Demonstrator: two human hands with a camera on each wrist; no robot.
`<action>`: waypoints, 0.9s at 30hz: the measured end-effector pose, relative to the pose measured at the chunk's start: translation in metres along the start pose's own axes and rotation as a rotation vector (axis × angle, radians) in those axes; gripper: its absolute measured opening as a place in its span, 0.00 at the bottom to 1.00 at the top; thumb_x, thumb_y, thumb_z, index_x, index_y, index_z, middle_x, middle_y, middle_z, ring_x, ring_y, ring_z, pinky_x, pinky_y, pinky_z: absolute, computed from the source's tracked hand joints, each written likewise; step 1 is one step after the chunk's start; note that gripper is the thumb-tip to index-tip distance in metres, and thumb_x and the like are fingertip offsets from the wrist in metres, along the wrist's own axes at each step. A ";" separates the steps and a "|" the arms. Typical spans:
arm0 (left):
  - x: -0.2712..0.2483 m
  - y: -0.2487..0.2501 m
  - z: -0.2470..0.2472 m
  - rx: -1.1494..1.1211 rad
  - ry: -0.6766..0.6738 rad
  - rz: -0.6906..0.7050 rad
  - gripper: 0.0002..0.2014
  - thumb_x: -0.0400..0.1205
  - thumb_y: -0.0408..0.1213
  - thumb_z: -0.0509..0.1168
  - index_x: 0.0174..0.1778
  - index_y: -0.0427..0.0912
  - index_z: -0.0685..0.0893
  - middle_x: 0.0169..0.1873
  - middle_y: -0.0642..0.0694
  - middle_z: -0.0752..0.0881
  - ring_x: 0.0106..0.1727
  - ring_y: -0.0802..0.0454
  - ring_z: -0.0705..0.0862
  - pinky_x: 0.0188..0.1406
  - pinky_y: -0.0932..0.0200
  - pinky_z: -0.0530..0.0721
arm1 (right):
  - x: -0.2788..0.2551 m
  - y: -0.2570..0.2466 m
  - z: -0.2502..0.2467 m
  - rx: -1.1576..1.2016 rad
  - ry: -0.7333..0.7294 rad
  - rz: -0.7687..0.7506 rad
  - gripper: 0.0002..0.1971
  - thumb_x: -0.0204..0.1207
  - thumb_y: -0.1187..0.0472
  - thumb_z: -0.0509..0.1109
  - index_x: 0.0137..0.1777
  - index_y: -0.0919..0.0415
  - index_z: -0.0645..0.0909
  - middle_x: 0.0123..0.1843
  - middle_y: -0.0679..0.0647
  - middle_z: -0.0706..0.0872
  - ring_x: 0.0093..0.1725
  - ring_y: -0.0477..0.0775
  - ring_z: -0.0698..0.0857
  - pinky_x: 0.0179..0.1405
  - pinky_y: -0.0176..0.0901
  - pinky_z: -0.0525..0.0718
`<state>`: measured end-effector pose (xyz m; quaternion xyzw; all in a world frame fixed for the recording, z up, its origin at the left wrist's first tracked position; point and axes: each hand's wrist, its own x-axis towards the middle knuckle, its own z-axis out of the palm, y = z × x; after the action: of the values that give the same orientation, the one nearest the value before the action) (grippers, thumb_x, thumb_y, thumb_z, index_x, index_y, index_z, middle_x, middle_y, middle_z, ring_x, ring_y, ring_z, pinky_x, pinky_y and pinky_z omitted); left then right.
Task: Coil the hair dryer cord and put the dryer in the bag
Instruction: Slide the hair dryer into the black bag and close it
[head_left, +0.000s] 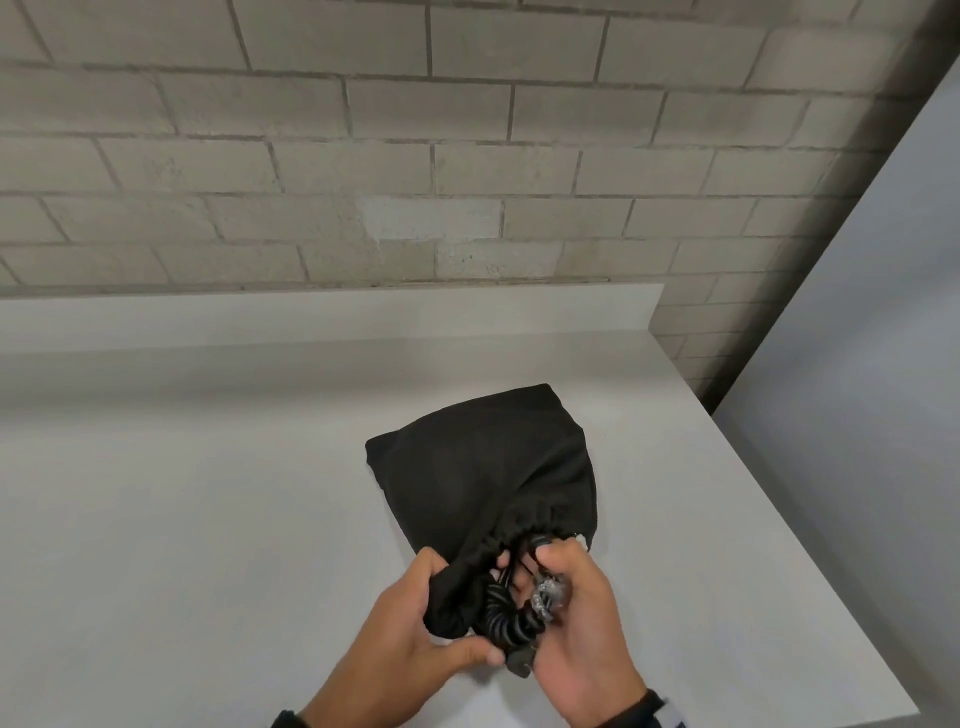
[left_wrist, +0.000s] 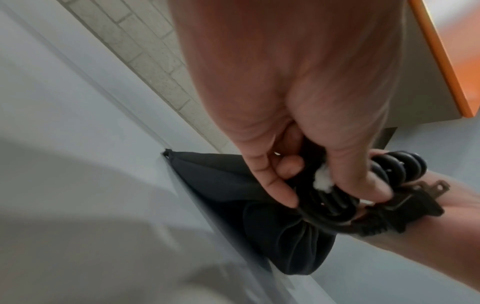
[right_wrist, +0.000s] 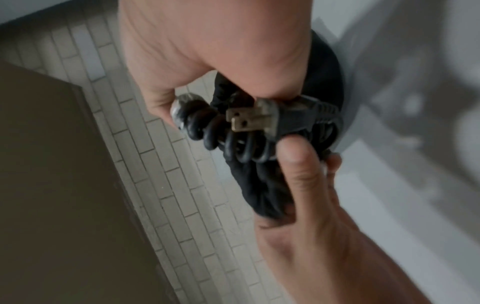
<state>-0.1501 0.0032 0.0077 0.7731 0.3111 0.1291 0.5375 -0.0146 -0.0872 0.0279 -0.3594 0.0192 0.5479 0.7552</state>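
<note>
Dryer itself is hidden, presumably inside the bulging bag (head_left: 483, 467) on the counter (head_left: 208, 493); left hand (head_left: 415, 629) grips the bag's gathered mouth; coiled cord (head_left: 506, 618) and plug (right_wrist: 283, 117) remain outside, clasped by the right hand (head_left: 576, 623); tucking them in remains.

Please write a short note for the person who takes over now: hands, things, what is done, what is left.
Left hand grips the gathered mouth of the black bag on the white counter.
Right hand holds the coiled cord and plug at the opening.
Done: cord coiled; bag bulges, dryer itself hidden.
Left: push coil and plug inside.
</note>
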 end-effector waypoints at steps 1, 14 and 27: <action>-0.001 -0.003 -0.001 -0.032 0.001 0.008 0.24 0.72 0.44 0.80 0.40 0.44 0.67 0.27 0.58 0.76 0.32 0.60 0.78 0.36 0.61 0.80 | -0.001 -0.004 0.004 0.079 -0.017 -0.013 0.13 0.52 0.63 0.74 0.37 0.65 0.79 0.35 0.61 0.81 0.35 0.58 0.83 0.48 0.52 0.83; 0.007 0.021 0.007 -0.077 0.330 0.230 0.24 0.75 0.40 0.76 0.52 0.64 0.67 0.51 0.51 0.79 0.48 0.49 0.84 0.33 0.62 0.85 | 0.011 -0.008 0.009 0.095 0.022 0.027 0.24 0.55 0.59 0.75 0.52 0.66 0.80 0.39 0.61 0.80 0.43 0.61 0.81 0.67 0.64 0.76; 0.012 0.011 -0.002 0.380 0.397 0.258 0.17 0.77 0.36 0.62 0.52 0.64 0.89 0.55 0.69 0.84 0.46 0.64 0.84 0.44 0.70 0.82 | 0.011 -0.025 0.005 0.189 0.010 0.046 0.23 0.48 0.58 0.79 0.44 0.66 0.83 0.37 0.59 0.81 0.35 0.55 0.81 0.44 0.48 0.80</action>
<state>-0.1379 0.0094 0.0170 0.8527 0.3279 0.2841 0.2910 0.0087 -0.0785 0.0399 -0.2888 0.0826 0.5591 0.7728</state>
